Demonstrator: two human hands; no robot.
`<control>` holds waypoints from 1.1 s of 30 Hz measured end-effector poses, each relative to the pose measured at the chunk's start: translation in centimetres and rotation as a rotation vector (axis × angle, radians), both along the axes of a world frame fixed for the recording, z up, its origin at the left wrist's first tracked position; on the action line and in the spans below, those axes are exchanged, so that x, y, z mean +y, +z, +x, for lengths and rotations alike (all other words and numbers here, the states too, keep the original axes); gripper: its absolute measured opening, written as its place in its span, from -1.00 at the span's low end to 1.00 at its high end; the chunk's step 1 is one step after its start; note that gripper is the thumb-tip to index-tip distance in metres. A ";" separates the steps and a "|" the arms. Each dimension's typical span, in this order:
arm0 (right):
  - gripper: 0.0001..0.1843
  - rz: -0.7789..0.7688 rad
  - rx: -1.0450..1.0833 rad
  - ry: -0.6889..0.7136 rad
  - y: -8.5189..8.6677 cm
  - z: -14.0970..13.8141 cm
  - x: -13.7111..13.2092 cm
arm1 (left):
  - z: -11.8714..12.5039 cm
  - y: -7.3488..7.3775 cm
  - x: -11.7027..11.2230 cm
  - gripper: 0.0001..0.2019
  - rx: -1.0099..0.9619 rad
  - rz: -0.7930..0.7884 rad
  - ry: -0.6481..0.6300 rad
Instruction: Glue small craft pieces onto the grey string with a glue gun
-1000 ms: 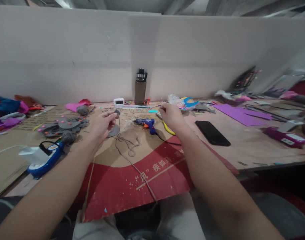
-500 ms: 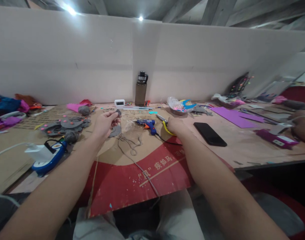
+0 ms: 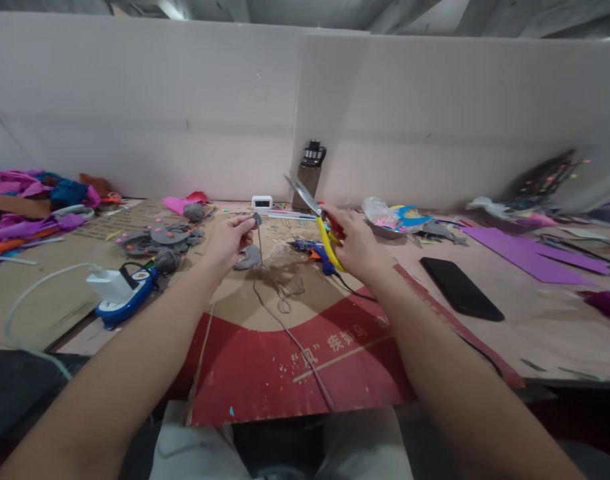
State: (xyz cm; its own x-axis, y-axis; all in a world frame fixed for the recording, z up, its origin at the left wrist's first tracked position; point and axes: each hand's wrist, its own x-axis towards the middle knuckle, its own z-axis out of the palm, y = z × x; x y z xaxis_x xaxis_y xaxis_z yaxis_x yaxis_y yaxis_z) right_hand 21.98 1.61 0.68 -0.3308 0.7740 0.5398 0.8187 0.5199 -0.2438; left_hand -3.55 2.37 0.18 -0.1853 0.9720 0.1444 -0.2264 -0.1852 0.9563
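Between thumb and fingers, my left hand [image 3: 229, 241] pinches a small dark grey piece [image 3: 257, 219], possibly felt. From it a grey yarn [image 3: 272, 313] hangs down, loops on the cardboard and runs toward the front edge. Yellow-handled scissors [image 3: 327, 243] are in my right hand [image 3: 355, 241], raised, with the blades pointing up and left. Behind the scissors lies a blue glue gun [image 3: 305, 248] with an orange trigger. Under my left hand rests a flat grey piece [image 3: 249, 259].
Red and tan cardboard [image 3: 245, 373] covers the table before me. A black phone [image 3: 461, 288] and purple sheets [image 3: 535, 257] lie right. At left sit a blue power strip [image 3: 127, 303] and grey pieces [image 3: 157, 239]. A bottle [image 3: 309, 180] and a bowl [image 3: 392, 229] stand behind.
My right hand has lifted the scissors off the table, and they now point upward nearer my left hand. My left hand still pinches the grey piece. The view has turned slightly left.
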 end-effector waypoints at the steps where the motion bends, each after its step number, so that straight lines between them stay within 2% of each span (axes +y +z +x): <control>1: -0.40 0.025 0.013 0.026 0.1 -0.3 -0.5 | -0.1 0.1 0.0 -0.90 -0.007 0.006 -0.009; 4: -0.46 0.071 -0.012 0.048 -0.1 -0.5 -1.1 | -0.1 0.5 -0.3 -0.87 -0.037 0.012 -0.015; 8: -0.44 0.117 -0.118 -0.030 -0.5 -0.3 -0.8 | 0.2 0.8 -0.6 -0.90 -0.027 -0.004 0.025; 11: -0.47 0.075 -0.089 0.000 -0.4 -0.4 -0.6 | 0.1 0.6 -0.5 -0.90 -0.008 0.000 0.022; 16: -0.57 -0.241 0.126 0.208 0.2 -1.1 -1.4 | -0.3 0.3 -0.4 -0.88 0.025 -0.018 0.028; 20: -0.63 -0.528 0.220 0.362 0.1 -1.4 -2.0 | -0.1 0.4 -0.6 -0.86 0.013 -0.038 -0.045; 24: -0.60 -0.733 0.295 0.440 0.0 -1.3 -2.2 | 0.1 0.6 -0.7 -0.95 0.001 -0.016 -0.060; 28: -0.55 -0.873 0.393 0.477 -0.1 -1.1 -2.1 | 0.2 0.6 -0.6 -0.94 -0.004 0.003 -0.055; 33: -0.61 -0.926 0.426 0.506 0.0 -1.2 -2.2 | 0.0 0.4 -0.3 -0.90 -0.001 0.034 -0.087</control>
State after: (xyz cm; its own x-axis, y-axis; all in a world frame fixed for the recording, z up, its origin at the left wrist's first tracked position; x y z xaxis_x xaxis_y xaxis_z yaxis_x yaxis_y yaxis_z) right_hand 20.78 -0.56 0.66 -0.6454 0.7634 -0.0263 0.3243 0.2427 -0.9143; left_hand -3.54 2.07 0.56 -0.1007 0.9790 0.1774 -0.2436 -0.1972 0.9496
